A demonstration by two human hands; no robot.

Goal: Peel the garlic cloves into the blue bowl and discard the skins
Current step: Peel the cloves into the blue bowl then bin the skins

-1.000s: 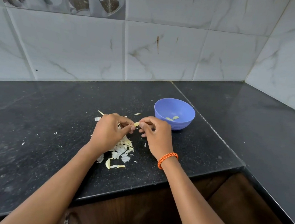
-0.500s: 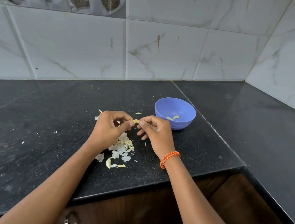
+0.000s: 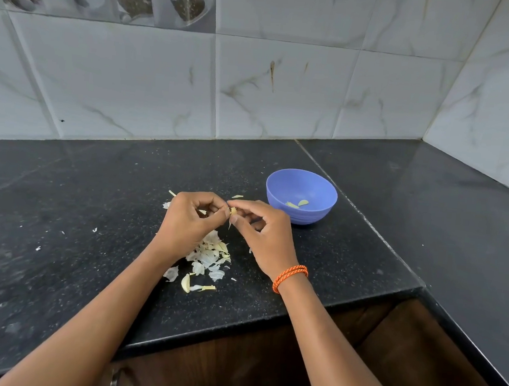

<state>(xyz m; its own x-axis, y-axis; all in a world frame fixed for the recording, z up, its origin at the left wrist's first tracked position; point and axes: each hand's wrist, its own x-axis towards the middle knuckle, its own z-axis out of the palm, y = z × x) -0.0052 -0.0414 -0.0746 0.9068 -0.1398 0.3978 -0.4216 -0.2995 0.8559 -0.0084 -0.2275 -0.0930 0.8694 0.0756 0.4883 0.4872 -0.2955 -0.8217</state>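
A small yellowish garlic clove (image 3: 232, 212) is pinched between the fingertips of both hands, just above the black counter. My left hand (image 3: 190, 220) holds it from the left with curled fingers. My right hand (image 3: 262, 233), with an orange band at the wrist, pinches it from the right; a thin strip of skin hangs down from the clove. The blue bowl (image 3: 322, 212) stands just right of the hands and holds two peeled cloves (image 3: 297, 204). A heap of white garlic skins (image 3: 209, 258) lies under and in front of my left hand.
The black stone counter (image 3: 76, 208) carries small skin flecks to the left. Its front edge runs close below my wrists, with dark wooden cabinets (image 3: 232, 360) beneath. Tiled walls close off the back and the right; the counter turns along the right wall.
Both hands stayed in place over the skin heap, working the clove. My right hand's fingers have shifted and a strip of skin now hangs from the clove.
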